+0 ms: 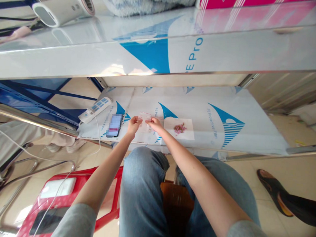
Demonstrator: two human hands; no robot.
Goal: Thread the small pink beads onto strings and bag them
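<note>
Between my two hands is a small clear plastic bag (145, 115) with a reddish line along its top edge. My left hand (134, 125) pinches its left side. On the other side, the fingers of my right hand (155, 123) are closed on it too. What the bag holds, if anything, is too small to make out. Just right of my right hand lies a white sheet of paper (188, 130), flat on the film-covered shelf (200, 106). A little heap of pink and greenish pieces (179, 128) rests on the paper.
Left of my hands lie a phone (114, 125) and a white power strip (96, 109) with a cable. An upper shelf (92, 57) crosses in front, bearing a white device (63, 9). A red stool (99, 222) stands at lower left; another person's foot (274, 191) is at right.
</note>
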